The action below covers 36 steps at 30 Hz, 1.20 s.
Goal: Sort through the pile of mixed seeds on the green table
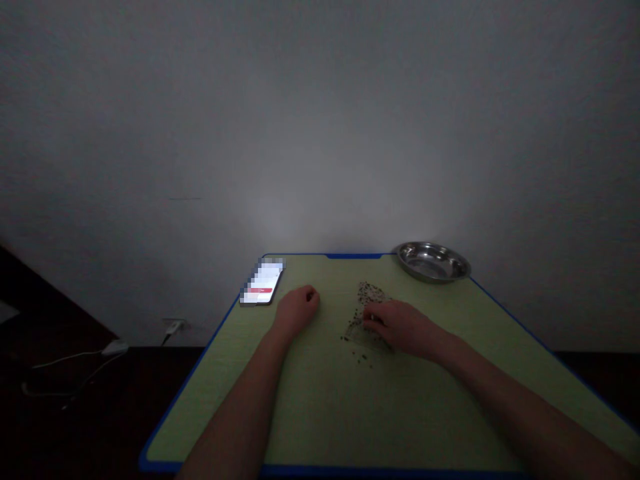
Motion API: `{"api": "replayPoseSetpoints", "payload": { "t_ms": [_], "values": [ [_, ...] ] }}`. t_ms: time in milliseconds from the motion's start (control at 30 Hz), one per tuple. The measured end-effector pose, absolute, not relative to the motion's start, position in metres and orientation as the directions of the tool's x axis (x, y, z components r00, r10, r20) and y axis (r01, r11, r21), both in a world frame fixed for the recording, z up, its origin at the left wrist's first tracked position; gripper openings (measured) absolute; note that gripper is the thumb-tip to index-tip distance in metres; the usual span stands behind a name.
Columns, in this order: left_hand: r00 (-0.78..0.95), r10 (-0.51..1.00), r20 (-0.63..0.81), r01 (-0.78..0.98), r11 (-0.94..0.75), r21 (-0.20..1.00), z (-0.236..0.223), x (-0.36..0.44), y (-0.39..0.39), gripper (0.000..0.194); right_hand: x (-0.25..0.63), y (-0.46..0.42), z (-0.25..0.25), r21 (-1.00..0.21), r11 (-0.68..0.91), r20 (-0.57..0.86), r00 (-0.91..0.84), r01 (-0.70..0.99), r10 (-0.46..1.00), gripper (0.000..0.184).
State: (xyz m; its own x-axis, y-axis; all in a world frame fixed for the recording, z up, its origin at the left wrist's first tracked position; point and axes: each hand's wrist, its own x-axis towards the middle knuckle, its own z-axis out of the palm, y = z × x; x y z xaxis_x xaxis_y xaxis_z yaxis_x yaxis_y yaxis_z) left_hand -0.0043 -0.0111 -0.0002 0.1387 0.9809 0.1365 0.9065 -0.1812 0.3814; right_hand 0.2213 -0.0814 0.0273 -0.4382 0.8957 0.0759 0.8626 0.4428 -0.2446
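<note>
My left hand [296,309] rests on the green table [320,407] as a loose fist, near a lit phone [263,283]; nothing shows in it. My right hand [403,327] lies palm down, its fingers curled together over a scatter of small dark grains [369,295] on the tabletop. Whether the fingertips pinch any grains is hidden. More loose grains lie just in front of the hand.
A shiny metal bowl [433,261] sits at the table's far right corner. The table has a blue rim and stands against a pale wall. A wall socket [173,326] with cables is down at the left, over a dark floor.
</note>
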Motion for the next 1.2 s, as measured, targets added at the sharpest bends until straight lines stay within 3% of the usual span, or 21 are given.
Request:
{"api": "replayPoseSetpoints", "payload": {
  "t_ms": [300,533,733,1067,1200],
  "values": [
    [0.143,0.98,0.135,0.912,-0.184,0.368,0.002,-0.004,-0.012,0.029,0.218,-0.073,0.029,-0.19,0.37,0.098,-0.358,0.909,0.929,0.018],
    [0.162,0.975,0.152,0.902,-0.209,0.378,0.0,-0.005,-0.01,0.029,0.247,-0.092,0.039,-0.354,0.388,0.094,-0.381,0.851,0.92,0.02],
    [0.154,0.977,0.147,0.904,-0.2,0.377,0.002,-0.003,-0.012,0.028,0.254,-0.106,0.028,-0.399,0.37,0.001,-0.403,0.839,0.915,0.017],
    [0.144,0.981,0.131,0.909,-0.183,0.374,0.003,-0.003,-0.012,0.029,0.254,-0.076,0.02,-0.164,0.376,0.093,-0.365,0.912,0.926,0.019],
    [0.153,0.979,0.134,0.908,-0.192,0.371,0.003,-0.004,-0.012,0.029,0.255,-0.076,0.024,-0.165,0.38,0.103,-0.367,0.91,0.925,0.021]
  ]
}}
